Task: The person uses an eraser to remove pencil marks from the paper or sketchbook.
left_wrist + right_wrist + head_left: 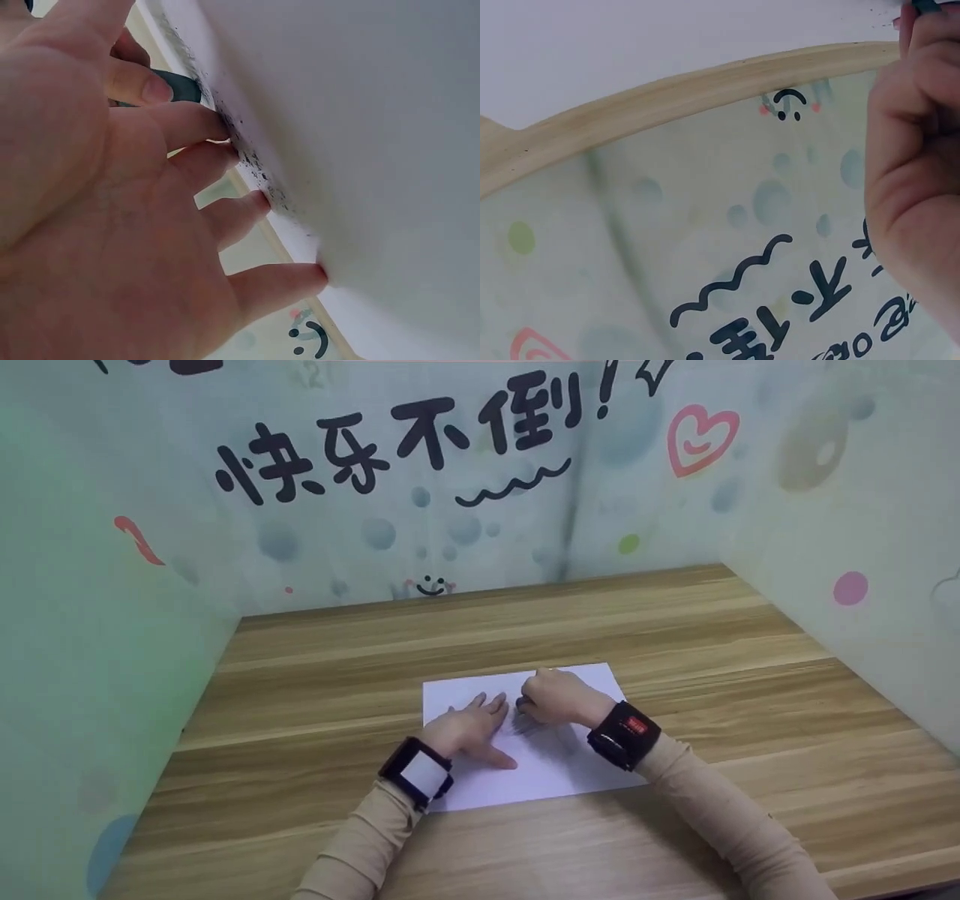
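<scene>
A white sheet of paper lies on the wooden table. My left hand rests on its left part with straight, spread fingers; in the left wrist view the fingertips press the sheet. At the upper middle of the paper, my right hand is curled and pinches a small dark block that looks like an eraser. Most of the block is hidden by the fingers. Grey pencil-like marks show beside the right hand. Dark crumbs lie scattered near the left fingertips.
The wood-grain table extends around the paper on all sides. Printed walls enclose it at the back, left and right. A dark band with a camera sits on the right wrist, and another band on the left.
</scene>
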A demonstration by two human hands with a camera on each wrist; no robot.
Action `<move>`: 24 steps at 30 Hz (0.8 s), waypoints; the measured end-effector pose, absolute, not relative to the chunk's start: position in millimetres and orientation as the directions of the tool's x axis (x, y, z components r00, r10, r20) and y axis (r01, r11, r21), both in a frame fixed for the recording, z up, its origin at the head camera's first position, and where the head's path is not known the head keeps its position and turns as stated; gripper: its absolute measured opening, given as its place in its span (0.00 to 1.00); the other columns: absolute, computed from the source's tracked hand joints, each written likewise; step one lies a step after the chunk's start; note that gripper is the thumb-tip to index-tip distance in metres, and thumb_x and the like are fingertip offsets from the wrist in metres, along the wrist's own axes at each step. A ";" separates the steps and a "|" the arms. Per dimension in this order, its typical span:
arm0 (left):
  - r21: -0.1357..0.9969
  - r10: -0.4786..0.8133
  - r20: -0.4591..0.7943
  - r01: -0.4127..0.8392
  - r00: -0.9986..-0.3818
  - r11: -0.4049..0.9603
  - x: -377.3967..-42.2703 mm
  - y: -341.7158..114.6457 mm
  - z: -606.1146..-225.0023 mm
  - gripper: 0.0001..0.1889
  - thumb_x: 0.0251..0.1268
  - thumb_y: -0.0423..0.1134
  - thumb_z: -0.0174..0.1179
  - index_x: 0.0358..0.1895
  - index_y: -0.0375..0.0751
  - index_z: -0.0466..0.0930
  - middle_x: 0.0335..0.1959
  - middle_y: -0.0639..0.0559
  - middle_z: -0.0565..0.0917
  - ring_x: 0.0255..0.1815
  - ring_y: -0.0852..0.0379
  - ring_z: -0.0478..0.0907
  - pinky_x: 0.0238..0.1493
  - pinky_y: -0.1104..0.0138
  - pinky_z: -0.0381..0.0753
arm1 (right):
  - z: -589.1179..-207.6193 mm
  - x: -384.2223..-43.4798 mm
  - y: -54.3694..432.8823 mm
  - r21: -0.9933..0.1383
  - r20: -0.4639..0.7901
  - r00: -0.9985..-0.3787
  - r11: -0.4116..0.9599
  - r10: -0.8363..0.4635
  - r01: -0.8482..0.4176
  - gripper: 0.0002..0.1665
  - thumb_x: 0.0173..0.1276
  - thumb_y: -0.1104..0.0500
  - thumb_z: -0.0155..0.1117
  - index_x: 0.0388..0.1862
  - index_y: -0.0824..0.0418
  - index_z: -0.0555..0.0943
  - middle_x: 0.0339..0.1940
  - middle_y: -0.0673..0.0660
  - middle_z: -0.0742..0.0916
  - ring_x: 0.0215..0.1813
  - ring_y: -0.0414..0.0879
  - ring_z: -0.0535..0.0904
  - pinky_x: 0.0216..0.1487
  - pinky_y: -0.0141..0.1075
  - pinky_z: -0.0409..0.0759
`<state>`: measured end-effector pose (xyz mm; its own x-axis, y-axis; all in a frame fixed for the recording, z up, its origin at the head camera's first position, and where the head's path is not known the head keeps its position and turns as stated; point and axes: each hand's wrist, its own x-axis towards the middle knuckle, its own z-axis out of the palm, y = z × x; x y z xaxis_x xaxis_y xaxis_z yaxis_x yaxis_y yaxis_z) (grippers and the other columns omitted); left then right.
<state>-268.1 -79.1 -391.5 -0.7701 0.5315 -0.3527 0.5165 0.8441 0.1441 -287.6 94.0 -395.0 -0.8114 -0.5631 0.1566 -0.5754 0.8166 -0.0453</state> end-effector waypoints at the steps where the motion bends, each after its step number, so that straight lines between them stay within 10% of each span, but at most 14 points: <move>1: 0.145 0.533 -0.351 0.518 -0.770 0.843 -267.2 -79.0 -392.8 0.50 0.57 0.63 0.60 0.76 0.43 0.46 0.79 0.51 0.45 0.80 0.46 0.40 0.72 0.38 0.51 | -395.6 -286.9 94.6 -0.059 0.140 -0.817 0.819 -0.560 -0.571 0.12 0.63 0.58 0.64 0.23 0.64 0.82 0.20 0.58 0.85 0.22 0.49 0.80 0.27 0.44 0.82; 24: 0.115 0.493 -0.364 0.487 -0.790 0.866 -265.7 -77.8 -388.9 0.50 0.57 0.62 0.60 0.76 0.45 0.45 0.79 0.51 0.44 0.80 0.46 0.40 0.70 0.36 0.54 | -388.8 -294.1 91.9 0.038 0.132 -0.754 0.763 -0.643 -0.645 0.08 0.59 0.62 0.65 0.23 0.65 0.82 0.21 0.58 0.85 0.24 0.51 0.80 0.30 0.44 0.82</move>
